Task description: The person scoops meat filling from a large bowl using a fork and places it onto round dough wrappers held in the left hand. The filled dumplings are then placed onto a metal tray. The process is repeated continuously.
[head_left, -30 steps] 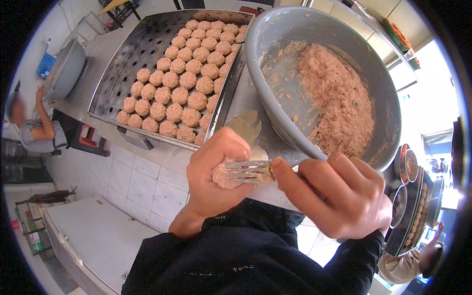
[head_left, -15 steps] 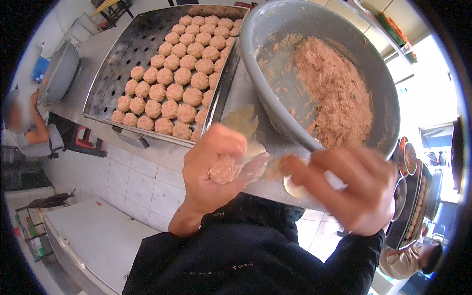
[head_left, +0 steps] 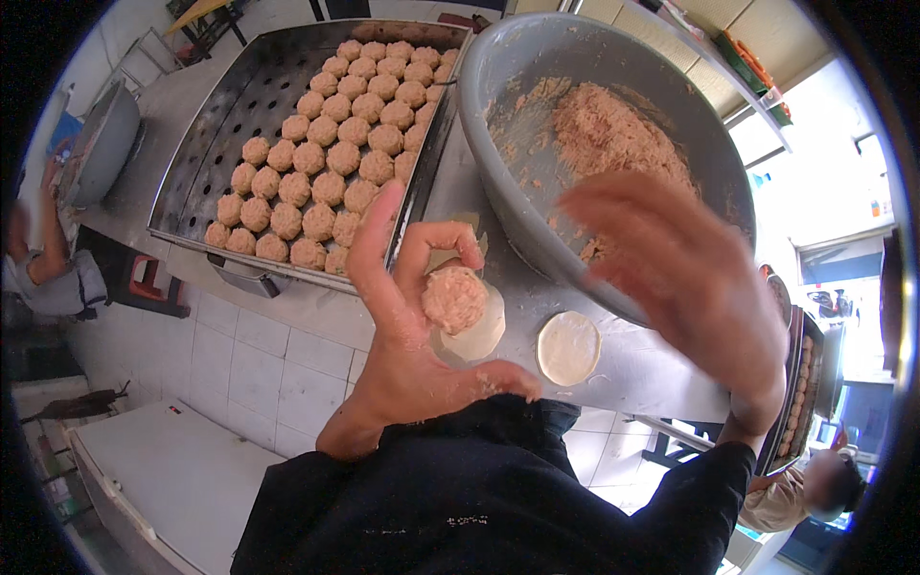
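My left hand [head_left: 393, 355] holds a round meat dumpling [head_left: 454, 299], its ball of pale pink filling facing up. The curled fingers cradle it, while the index finger points away and the thumb is stretched out to the side. Under the dumpling, a pale round wrapper [head_left: 482, 333] partly shows on the steel table. Another flat wrapper [head_left: 568, 348] lies to the right of it. Over the near rim of a big grey basin [head_left: 494, 163] is my right hand [head_left: 685, 278], smeared by motion; whether it holds anything is unclear. It hides part of the minced meat filling [head_left: 613, 125].
At the left a perforated metal tray [head_left: 216, 139] bears rows of dumplings [head_left: 331, 158]. A person [head_left: 48, 249] works by another grey basin [head_left: 105, 149] at the far left. A second person [head_left: 800, 494] is at the lower right, near a long tray [head_left: 800, 393]. A white chest [head_left: 192, 470] stands lower left.
My right hand has moved up toward the basin, away from my left. My left thumb and index finger have spread apart, showing more of the dumpling. The view has shifted slightly.
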